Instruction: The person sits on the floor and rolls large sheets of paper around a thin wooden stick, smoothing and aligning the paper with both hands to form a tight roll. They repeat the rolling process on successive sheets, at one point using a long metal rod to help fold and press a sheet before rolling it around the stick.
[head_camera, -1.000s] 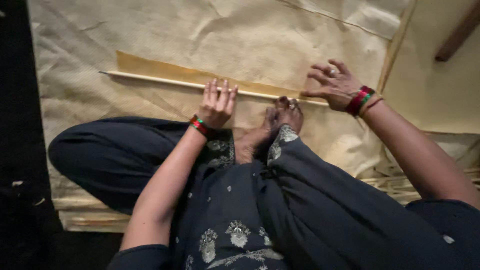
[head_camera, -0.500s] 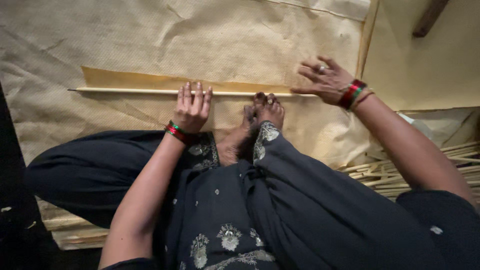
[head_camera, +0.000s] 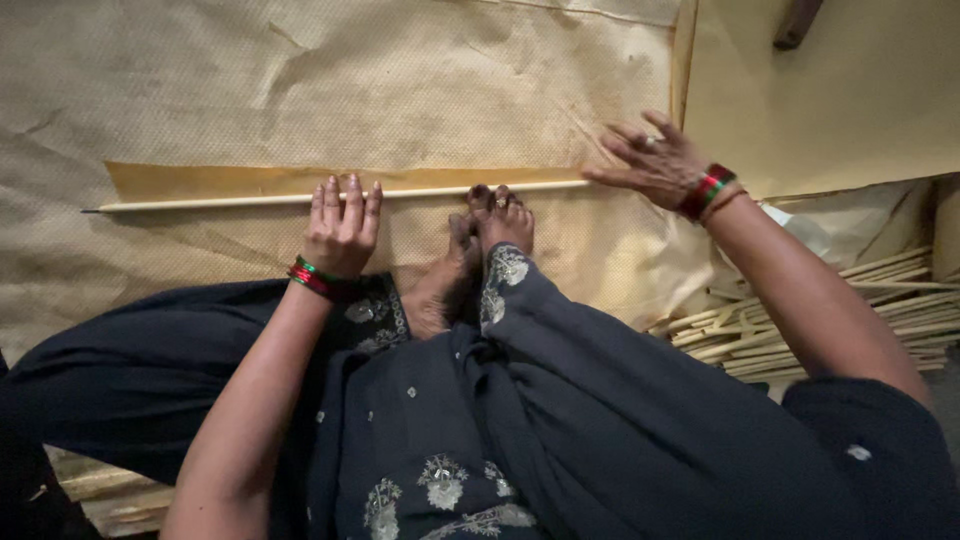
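A thin stick (head_camera: 340, 197) lies across the tan paper sheet (head_camera: 300, 90); the left hand (head_camera: 342, 228) presses it flat-fingered, the right hand (head_camera: 655, 160) rests spread at its right end, gripping nothing; toes (head_camera: 497, 205) touch it

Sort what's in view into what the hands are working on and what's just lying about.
In hand:
left hand with fingertips on the thin stick
right hand flat on the tan paper sheet by the stick's end
toes against the stick

Lying about:
bundle of sticks
dark wooden piece
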